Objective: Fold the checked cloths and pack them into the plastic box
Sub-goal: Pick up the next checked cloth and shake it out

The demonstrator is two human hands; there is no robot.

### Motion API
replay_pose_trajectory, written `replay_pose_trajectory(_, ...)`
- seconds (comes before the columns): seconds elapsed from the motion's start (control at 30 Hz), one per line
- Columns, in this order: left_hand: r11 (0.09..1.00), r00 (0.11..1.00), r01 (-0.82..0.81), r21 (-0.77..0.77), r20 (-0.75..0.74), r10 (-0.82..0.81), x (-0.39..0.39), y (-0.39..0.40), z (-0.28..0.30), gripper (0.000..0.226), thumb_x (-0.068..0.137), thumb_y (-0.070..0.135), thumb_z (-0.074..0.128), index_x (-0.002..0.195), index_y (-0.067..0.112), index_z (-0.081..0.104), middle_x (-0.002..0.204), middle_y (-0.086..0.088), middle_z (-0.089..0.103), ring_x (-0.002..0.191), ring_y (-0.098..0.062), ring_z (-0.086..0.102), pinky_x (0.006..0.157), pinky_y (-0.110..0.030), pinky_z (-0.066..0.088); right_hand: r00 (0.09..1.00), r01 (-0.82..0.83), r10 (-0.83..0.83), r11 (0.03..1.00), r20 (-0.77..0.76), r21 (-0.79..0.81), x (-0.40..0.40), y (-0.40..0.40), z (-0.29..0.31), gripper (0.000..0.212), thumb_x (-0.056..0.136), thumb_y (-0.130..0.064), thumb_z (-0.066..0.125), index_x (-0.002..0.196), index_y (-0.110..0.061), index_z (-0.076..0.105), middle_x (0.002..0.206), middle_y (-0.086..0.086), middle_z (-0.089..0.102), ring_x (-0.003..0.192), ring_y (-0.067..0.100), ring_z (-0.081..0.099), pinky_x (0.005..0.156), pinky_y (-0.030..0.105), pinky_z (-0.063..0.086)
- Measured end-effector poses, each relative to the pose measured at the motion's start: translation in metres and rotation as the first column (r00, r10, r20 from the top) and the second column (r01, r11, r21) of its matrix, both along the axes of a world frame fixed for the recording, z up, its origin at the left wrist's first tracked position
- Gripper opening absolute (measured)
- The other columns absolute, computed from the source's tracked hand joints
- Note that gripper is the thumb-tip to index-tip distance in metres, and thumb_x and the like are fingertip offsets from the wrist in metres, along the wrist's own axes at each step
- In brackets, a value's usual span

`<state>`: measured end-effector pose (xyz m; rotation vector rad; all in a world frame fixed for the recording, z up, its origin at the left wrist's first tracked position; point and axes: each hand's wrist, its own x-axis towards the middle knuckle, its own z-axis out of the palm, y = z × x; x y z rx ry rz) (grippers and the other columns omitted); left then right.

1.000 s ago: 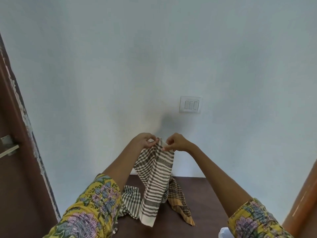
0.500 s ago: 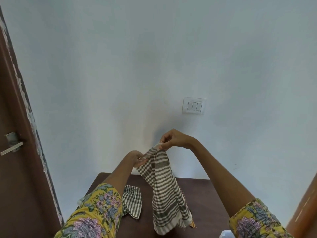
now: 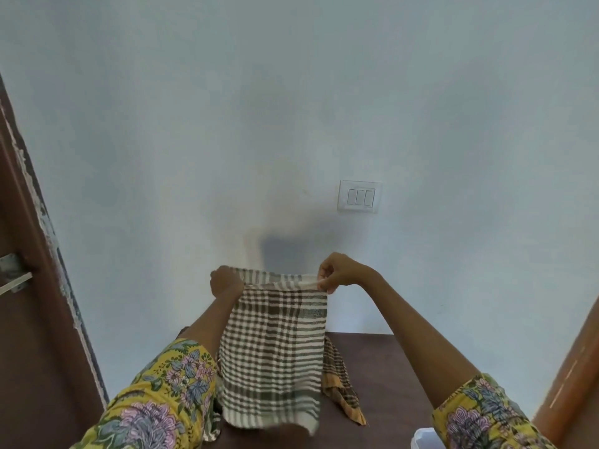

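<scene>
Checked cloth (image 3: 275, 358) now spread flat (was bunched); both hands, left (image 3: 227, 283), right (image 3: 337, 273), pinch top corners.

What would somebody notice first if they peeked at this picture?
Probably the brown-and-white checked cloth, hanging spread in the middle, held up by its top corners by the left hand and the right hand. Next, the bright yellow flowered sleeves at the bottom. Behind the held cloth, an orange-edged checked cloth lies on the dark table, and a white switch plate sits on the pale wall.
</scene>
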<state>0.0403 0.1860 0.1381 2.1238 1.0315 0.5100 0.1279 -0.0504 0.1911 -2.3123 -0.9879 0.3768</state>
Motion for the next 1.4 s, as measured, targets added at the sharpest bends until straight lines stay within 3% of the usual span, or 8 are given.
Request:
replay_pose_trajectory(0.2, 0.991, 0.984, -0.043, 0.125, 0.177, 0.02, 0.008, 0.008, 0.023, 0.028, 0.086, -0.007, 0.044, 0.107, -0.009, 0.063, 0.115, -0.026, 0.06, 0.107, -0.038, 0.058, 0.094, -0.043, 0.049, 0.999, 0.011, -0.012, 1.0, -0.033, -0.026, 0.002, -0.001, -0.013, 0.02, 0.077, 0.001, 0.071, 0.094, 0.008, 0.066, 0.066, 0.003, 0.059, 0.053, 0.004, 0.061, 0.056, 0.014, 0.053)
replay_pose_trajectory(0.33, 0.993, 0.97, -0.069, 0.097, 0.237, 0.044, 0.01, 0.015, 0.029, 0.025, 0.082, -0.01, 0.044, 0.096, -0.013, 0.064, 0.106, -0.029, 0.065, 0.099, -0.04, 0.062, 0.086, -0.045, 0.051, 0.996, 0.017, -0.004, 0.989, -0.092, 0.146, 0.0, 0.001, -0.008, 0.007, 0.082, -0.007, 0.069, 0.078, -0.003, 0.064, 0.069, 0.003, 0.061, 0.062, 0.009, 0.062, 0.059, 0.015, 0.054)
replay_pose_trajectory(0.47, 0.993, 0.964, -0.073, 0.094, 0.263, 0.046, 0.008, 0.021, 0.031, 0.026, 0.087, -0.008, 0.047, 0.099, -0.006, 0.07, 0.106, -0.024, 0.068, 0.101, -0.036, 0.065, 0.085, -0.038, 0.052, 0.992, 0.013, 0.017, 0.97, -0.122, 0.244, 0.003, 0.0, -0.006, 0.02, 0.086, -0.008, 0.064, 0.096, 0.009, 0.066, 0.077, 0.007, 0.064, 0.066, 0.011, 0.063, 0.064, 0.016, 0.055)
replay_pose_trajectory(0.63, 0.962, 0.989, -0.002, 0.272, 0.143, -0.039, 0.003, 0.032, 0.03, 0.022, 0.088, -0.003, 0.048, 0.097, -0.008, 0.067, 0.105, -0.024, 0.067, 0.099, -0.038, 0.064, 0.082, -0.04, 0.052, 0.999, 0.025, -0.035, 0.963, 0.034, 0.27, 0.012, -0.002, -0.007, 0.022, 0.077, -0.011, 0.075, 0.087, 0.008, 0.068, 0.067, 0.003, 0.065, 0.054, 0.004, 0.062, 0.057, 0.014, 0.054)
replay_pose_trajectory(0.8, 0.83, 0.99, 0.143, 0.54, -0.077, -0.12, -0.004, 0.037, 0.025, 0.023, 0.089, 0.002, 0.042, 0.094, -0.005, 0.064, 0.102, -0.021, 0.065, 0.096, -0.036, 0.063, 0.077, -0.038, 0.05, 0.988, 0.103, -0.144, 0.894, 0.061, 0.436, 0.018, -0.008, -0.014, 0.022, 0.073, -0.01, 0.078, 0.083, 0.006, 0.068, 0.065, 0.007, 0.066, 0.047, 0.003, 0.063, 0.052, 0.015, 0.055)
replay_pose_trajectory(0.97, 0.726, 0.981, 0.193, 0.66, -0.14, -0.133, -0.009, 0.042, 0.02, 0.025, 0.09, 0.018, 0.044, 0.096, 0.001, 0.062, 0.097, -0.015, 0.065, 0.092, -0.033, 0.061, 0.073, -0.036, 0.049, 0.977, 0.135, -0.2, 0.854, 0.077, 0.503, 0.021, -0.013, -0.019, 0.019, 0.077, -0.007, 0.074, 0.086, 0.007, 0.067, 0.07, 0.011, 0.067, 0.047, 0.003, 0.062, 0.051, 0.015, 0.053)
replay_pose_trajectory(1.17, 0.694, 0.943, 0.288, 0.66, -0.07, -0.325, -0.009, 0.05, 0.018, 0.026, 0.088, 0.029, 0.059, 0.087, 0.003, 0.065, 0.091, -0.01, 0.067, 0.09, -0.027, 0.061, 0.07, -0.035, 0.047, 0.933, 0.182, -0.315, 0.831, 0.175, 0.526, 0.032, -0.018, -0.024, 0.009, 0.083, -0.004, 0.067, 0.082, 0.005, 0.07, 0.048, -0.008, 0.06, 0.037, 0.0, 0.055, 0.046, 0.01, 0.046)
replay_pose_trajectory(1.4, 0.757, 0.893, 0.34, 0.559, 0.062, -0.447, -0.003, 0.054, 0.012, 0.021, 0.092, 0.021, 0.057, 0.097, 0.003, 0.067, 0.099, -0.011, 0.068, 0.091, -0.027, 0.061, 0.075, -0.036, 0.047, 0.894, 0.205, -0.374, 0.831, 0.247, 0.517, 0.037, -0.027, -0.033, 0.012, 0.087, -0.003, 0.059, 0.082, 0.003, 0.068, 0.063, 0.008, 0.061, 0.042, -0.003, 0.054, 0.045, 0.004, 0.04)
